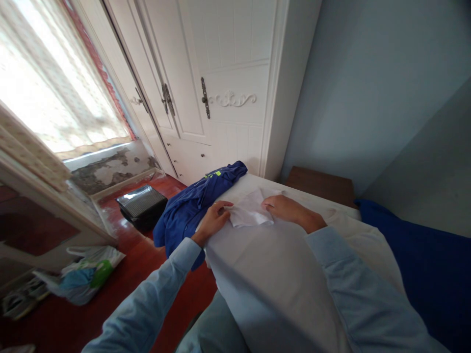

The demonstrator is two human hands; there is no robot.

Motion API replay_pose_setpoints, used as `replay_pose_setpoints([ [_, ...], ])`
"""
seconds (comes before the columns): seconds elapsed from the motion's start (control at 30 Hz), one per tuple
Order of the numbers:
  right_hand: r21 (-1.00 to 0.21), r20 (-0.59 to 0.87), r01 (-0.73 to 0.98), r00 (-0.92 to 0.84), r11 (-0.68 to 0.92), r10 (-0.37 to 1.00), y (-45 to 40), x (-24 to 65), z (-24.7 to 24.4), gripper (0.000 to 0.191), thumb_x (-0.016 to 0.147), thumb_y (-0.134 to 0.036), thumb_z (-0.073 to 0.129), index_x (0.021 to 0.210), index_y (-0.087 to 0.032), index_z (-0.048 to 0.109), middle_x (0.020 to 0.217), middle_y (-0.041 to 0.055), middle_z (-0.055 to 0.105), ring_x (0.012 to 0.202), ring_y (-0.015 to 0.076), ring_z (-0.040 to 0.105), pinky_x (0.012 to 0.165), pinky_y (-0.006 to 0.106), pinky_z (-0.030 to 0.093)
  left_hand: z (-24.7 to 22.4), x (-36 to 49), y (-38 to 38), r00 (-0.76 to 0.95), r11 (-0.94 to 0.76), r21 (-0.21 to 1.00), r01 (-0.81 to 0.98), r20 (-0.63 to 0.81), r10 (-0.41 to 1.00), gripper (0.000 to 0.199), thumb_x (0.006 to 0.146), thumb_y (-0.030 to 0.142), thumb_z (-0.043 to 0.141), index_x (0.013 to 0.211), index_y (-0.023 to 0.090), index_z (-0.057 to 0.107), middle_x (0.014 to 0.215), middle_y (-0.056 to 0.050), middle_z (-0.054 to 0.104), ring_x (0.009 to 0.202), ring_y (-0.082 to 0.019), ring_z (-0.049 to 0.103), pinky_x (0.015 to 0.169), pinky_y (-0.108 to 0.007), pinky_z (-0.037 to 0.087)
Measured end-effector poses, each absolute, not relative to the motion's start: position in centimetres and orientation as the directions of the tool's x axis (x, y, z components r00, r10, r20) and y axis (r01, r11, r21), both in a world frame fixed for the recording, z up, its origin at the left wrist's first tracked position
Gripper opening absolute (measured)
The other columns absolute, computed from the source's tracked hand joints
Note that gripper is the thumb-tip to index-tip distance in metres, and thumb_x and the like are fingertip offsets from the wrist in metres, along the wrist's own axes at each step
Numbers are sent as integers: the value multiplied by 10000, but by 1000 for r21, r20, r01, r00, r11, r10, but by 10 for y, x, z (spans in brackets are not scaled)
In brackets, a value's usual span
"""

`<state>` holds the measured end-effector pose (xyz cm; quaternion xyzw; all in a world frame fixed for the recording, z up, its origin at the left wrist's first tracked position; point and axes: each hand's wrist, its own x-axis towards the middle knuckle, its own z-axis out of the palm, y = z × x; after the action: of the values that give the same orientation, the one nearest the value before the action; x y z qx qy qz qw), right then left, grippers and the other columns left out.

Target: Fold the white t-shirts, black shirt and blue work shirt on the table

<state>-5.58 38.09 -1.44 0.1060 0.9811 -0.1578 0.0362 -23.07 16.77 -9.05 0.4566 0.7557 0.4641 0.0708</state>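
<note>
A white cloth [251, 211] lies partly spread on a white-covered surface [279, 269], and its exact kind is hard to make out. My left hand [212, 220] pinches its left edge between thumb and fingers. On the other side, my right hand [287, 208] is closed on the cloth's right part, with the fingers curled. Just left of my left hand, a blue garment [184, 206] with yellow-green marks is heaped over the edge of the surface.
A white wardrobe [235, 132] stands ahead, with a brown wooden piece [320, 185] beside it. Dark blue fabric [434, 264] covers the right side. On the red floor [147, 260] at left are a black box [142, 206] and a plastic bag [86, 274].
</note>
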Motion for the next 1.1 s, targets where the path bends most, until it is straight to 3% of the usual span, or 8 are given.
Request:
replay_pose_setpoints([
  [0.2,-205,5,398,-913,894,407,374,-55,-3,390,1008,-330,354,1000,-164,707,1105,118,708,936,195,643,730,250,380,-82,-226,167,-402,64,646,761,392,827,291,827,178,595,1088,161,724,1138,-92,718,1070,-221,653,1003,-379,503],
  [0.53,-191,57,431,-892,882,448,384,-54,-12,347,994,-389,434,974,-194,720,1065,88,719,935,197,644,708,244,368,-89,-226,167,-289,30,506,862,442,849,284,848,251,631,1103,175,731,1183,-117,695,1118,-238,638,1033,-409,489],
  [0.73,-228,49,371,-919,900,391,385,-57,-21,322,1001,-300,400,1055,-168,689,1066,102,712,937,188,642,754,232,392,-85,-223,163,-146,-41,434,900,391,909,422,880,370,659,1272,214,680,1392,-146,580,1351,-298,489,1129,-496,403],
  [0.83,-327,6,287,-952,900,306,385,-59,-28,291,982,-260,447,1145,-153,663,1100,103,710,968,178,647,809,222,425,-79,-220,161,-41,-132,416,900,381,924,328,892,377,661,1186,250,732,1451,-123,541,1418,-315,418,1149,-533,371],
  [0.93,-402,-38,219,-974,889,223,388,-60,-36,319,940,-273,536,1208,-159,667,1244,109,674,1089,197,639,941,248,449,-76,-218,162,-18,-172,434,884,398,917,230,914,365,644,1065,253,777,1366,-114,617,1371,-295,484,1126,-505,409],
  [1.1,-372,-75,211,-978,904,197,395,-61,-44,374,964,-322,485,1222,-158,701,1314,135,639,1210,245,605,1070,322,429,-78,-217,164,-27,-209,491,846,431,902,270,966,377,572,937,224,792,1198,-112,712,1192,-234,634,1060,-416,486],
])
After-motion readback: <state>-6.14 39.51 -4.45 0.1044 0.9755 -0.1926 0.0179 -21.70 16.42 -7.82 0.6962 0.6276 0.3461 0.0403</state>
